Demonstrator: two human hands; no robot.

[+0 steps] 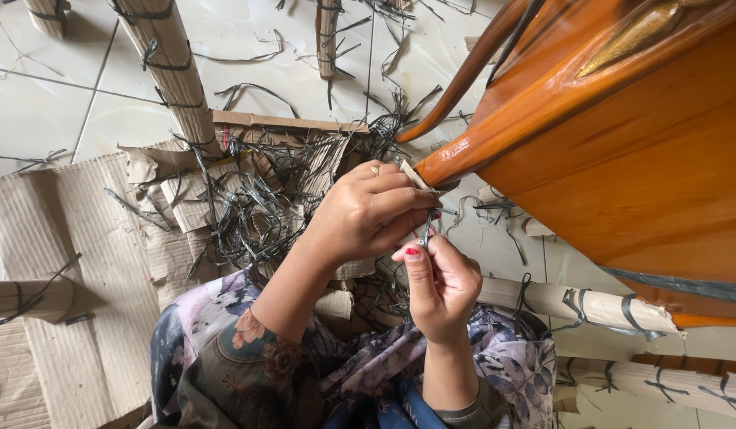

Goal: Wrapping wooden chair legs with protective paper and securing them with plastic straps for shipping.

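Tiled floor [50, 111] under torn cardboard [82, 230]; both hands [400, 238] pinch thin strapping [426, 232].

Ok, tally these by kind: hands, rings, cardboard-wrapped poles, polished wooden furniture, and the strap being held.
Left hand, right hand: 2
Ring: 1
Cardboard-wrapped poles: 6
Polished wooden furniture: 1
Dark strap in right hand: 1
Total: 11

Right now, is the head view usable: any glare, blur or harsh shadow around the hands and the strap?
Head view: soft, even daylight; both hands, left hand and right hand, are sharp. Bright glare streaks sit on the glossy orange wooden furniture, and the white floor tiles are nearly washed out. The thin dark strap pinched between the fingers is small but readable. Straight lines bow slightly near the edges.
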